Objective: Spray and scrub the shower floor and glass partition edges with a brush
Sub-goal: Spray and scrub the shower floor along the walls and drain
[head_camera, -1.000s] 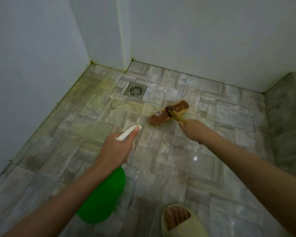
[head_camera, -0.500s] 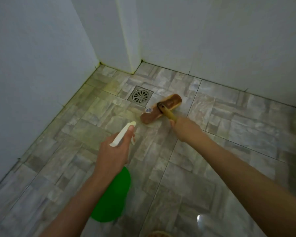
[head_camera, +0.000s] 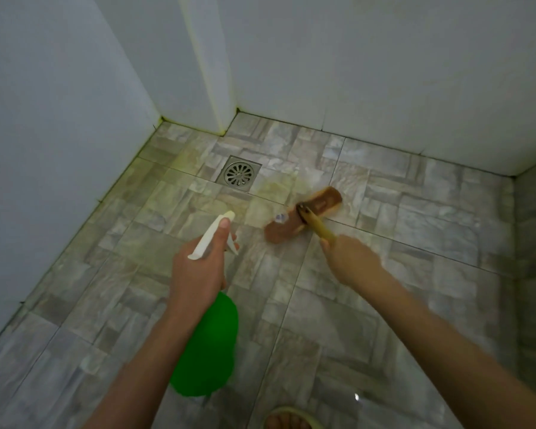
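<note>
Left hand (head_camera: 195, 270), fingers clamped round opaque green spray bottle (head_camera: 208, 345), contents unseen; right hand (head_camera: 350, 261) curled on yellow-handled brown brush (head_camera: 304, 213) on stone-patterned floor tiles (head_camera: 415, 218) near round-grilled metal drain (head_camera: 239, 174)

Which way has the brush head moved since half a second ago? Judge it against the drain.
Yes. The brush head has slid rightward, away from the floor drain, which it lay closer to then.
</note>
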